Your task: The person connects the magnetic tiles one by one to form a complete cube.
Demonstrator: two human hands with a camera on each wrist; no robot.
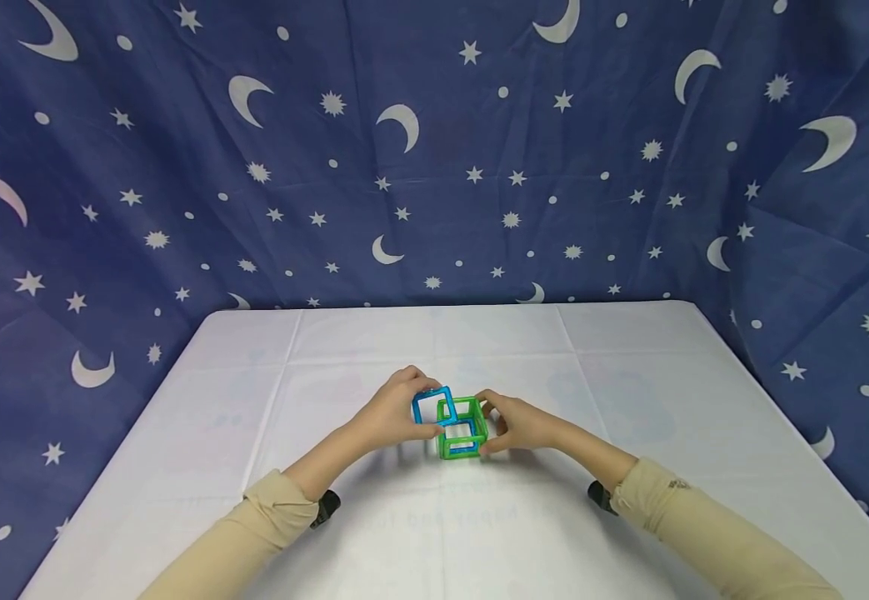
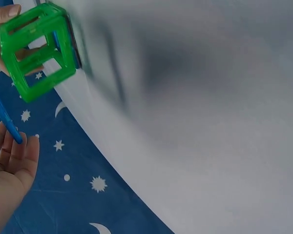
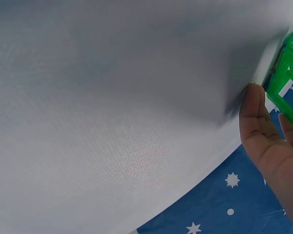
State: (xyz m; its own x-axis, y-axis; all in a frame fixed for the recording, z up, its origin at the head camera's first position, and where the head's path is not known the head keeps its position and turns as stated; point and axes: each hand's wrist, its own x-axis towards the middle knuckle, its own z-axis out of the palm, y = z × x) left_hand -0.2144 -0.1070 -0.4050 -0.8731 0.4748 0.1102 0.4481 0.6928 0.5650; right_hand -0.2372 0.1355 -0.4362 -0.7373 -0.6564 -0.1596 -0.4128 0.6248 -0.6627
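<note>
My left hand (image 1: 395, 414) pinches a blue square magnetic tile (image 1: 451, 403), a see-through frame, between fingers and thumb. The tile is tilted beside and partly over the upper left of a green box (image 1: 462, 455) built from square frames, with blue frame edges inside it low down. At the box's right side my right hand (image 1: 520, 423) holds it, thumb at the near corner and fingers at the far one. In the left wrist view the blue tile (image 2: 5, 117) appears edge-on, apart from the green box (image 2: 36, 92). The right wrist view cuts off most of the box (image 3: 288, 56).
A white cloth (image 1: 329, 533) with faint print covers the table under both hands. Behind and beside it hangs a dark blue curtain (image 1: 434, 208) with moons and stars. Dark wrist-worn devices (image 1: 325, 507) sit below both forearms.
</note>
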